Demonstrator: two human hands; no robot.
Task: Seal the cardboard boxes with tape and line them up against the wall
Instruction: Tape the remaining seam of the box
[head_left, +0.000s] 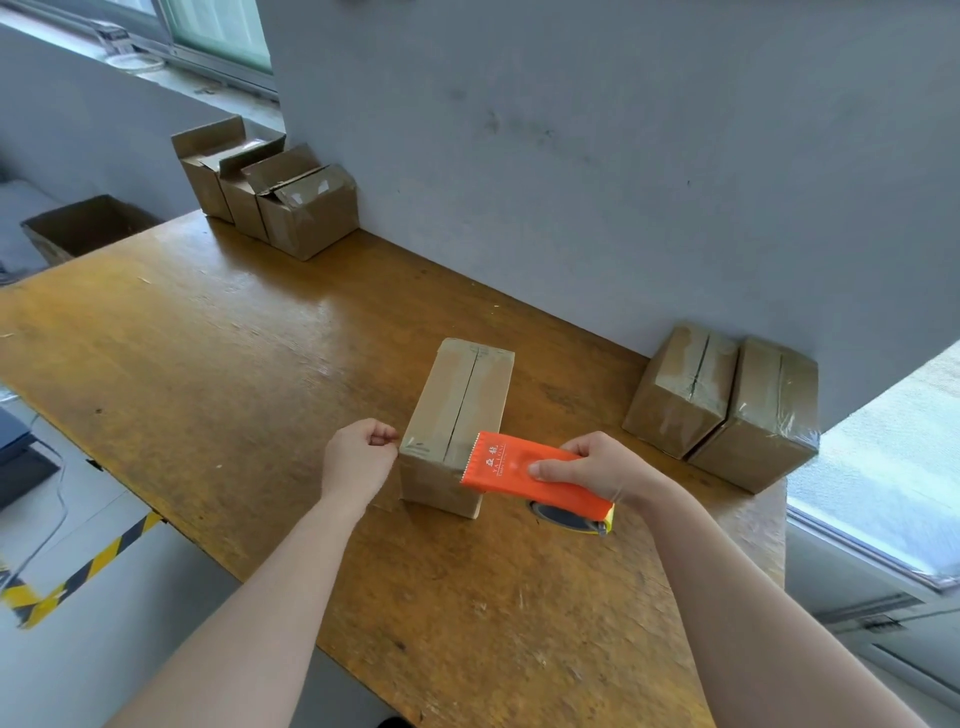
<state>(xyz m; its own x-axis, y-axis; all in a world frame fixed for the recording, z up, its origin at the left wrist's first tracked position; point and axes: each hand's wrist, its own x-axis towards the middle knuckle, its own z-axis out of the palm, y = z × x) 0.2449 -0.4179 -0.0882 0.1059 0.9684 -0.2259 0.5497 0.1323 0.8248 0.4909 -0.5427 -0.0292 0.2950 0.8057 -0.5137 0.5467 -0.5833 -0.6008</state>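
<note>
A closed cardboard box (457, 410) lies in the middle of the wooden table (208, 353), with clear tape along its top seam. My right hand (597, 467) grips an orange tape dispenser (524, 467) whose toothed edge sits at the box's near right top corner. My left hand (358, 457) is curled against the box's near left corner, fingertips pinched together at the tape end. Two taped boxes (722, 405) stand side by side against the wall (571, 156) at the right. Three boxes with raised flaps (270, 187) stand against the wall at the far left.
An open empty carton (83, 226) sits beyond the table's left end. Yellow and black hazard tape (88, 566) marks the floor at the lower left. A window (883, 467) lies to the right of the table.
</note>
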